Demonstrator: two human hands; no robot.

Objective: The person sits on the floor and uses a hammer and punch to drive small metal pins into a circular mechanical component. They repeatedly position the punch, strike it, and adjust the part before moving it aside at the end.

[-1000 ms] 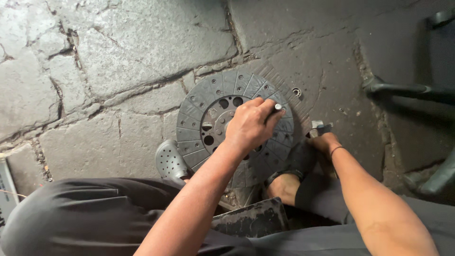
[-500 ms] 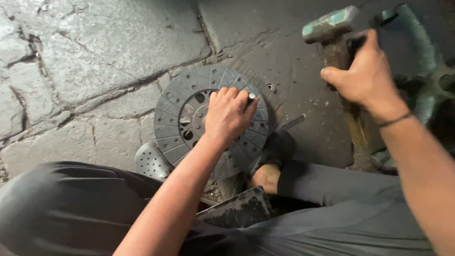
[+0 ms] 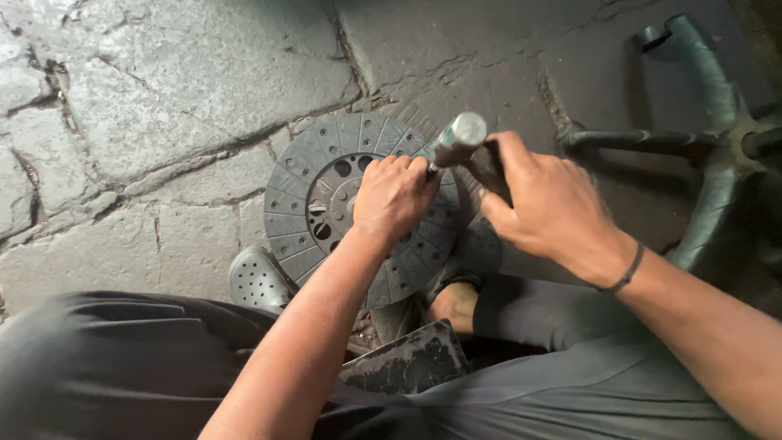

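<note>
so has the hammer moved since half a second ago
Yes. The hammer in the right hand has come down from beside the disc to its rim, at the left hand on the round disc.

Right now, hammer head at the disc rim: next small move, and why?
Probably a short, controlled tap. The hammer in the right hand sits right beside the left hand fingertips on the clutch disc, so a wide swing risks them.

Stone floor [image 3: 147,106] left of and above the clutch disc [image 3: 305,200] lies open. Right side blocked by dark metal frame [image 3: 709,138]. Grey clog [image 3: 257,281] and knees crowd the near edge.
</note>
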